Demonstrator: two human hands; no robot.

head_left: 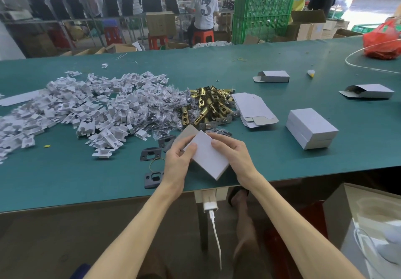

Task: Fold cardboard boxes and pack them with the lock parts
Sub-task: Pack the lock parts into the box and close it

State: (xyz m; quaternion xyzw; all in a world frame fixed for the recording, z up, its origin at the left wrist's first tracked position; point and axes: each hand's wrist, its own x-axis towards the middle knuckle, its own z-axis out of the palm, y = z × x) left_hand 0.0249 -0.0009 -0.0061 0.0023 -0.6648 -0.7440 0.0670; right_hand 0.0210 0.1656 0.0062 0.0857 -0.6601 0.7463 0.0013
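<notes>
Green worktable [282,170]: both hands hold a white box [208,157] above the near edge, left hand [178,161] and right hand [236,155] gripping its sides; brass latches [208,105] piled beyond.

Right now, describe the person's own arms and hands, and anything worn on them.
Both arms are bare from the picture's lower edge up to the wrists; no sleeve shows on either. The left hand and the right hand wear no gloves. No watch, ring, bracelet or marking is visible on either.
</notes>
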